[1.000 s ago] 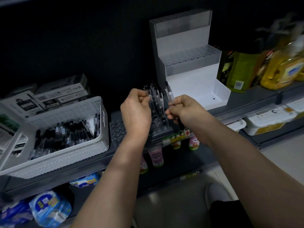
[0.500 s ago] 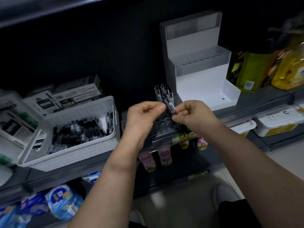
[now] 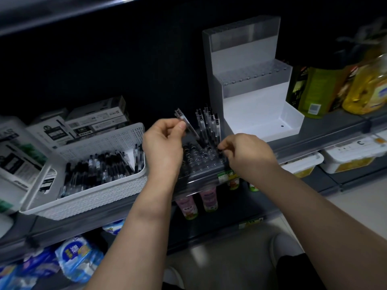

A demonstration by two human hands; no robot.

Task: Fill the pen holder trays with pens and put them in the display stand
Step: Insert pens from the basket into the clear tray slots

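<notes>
A clear pen holder tray (image 3: 199, 162) with rows of holes lies on the shelf edge, several pens (image 3: 207, 124) standing upright at its back. My left hand (image 3: 163, 145) pinches one clear pen (image 3: 185, 122), tilted, its tip pointing down at the tray. My right hand (image 3: 247, 152) grips the tray's right end with curled fingers. The white stepped display stand (image 3: 251, 86) stands behind and to the right, with two clear trays on its upper steps and its bottom step bare. A white basket (image 3: 94, 185) of black pens sits to the left.
Boxes of pens (image 3: 94, 120) are stacked behind the basket. Yellow and green bottles (image 3: 335, 88) stand right of the stand. White tubs (image 3: 351, 155) sit on the lower right shelf, small bottles (image 3: 207, 198) and blue packs (image 3: 77, 258) below.
The pen passed from between both hands into my left hand, which rose up and left with it. My right hand dropped to the tray's right end.
</notes>
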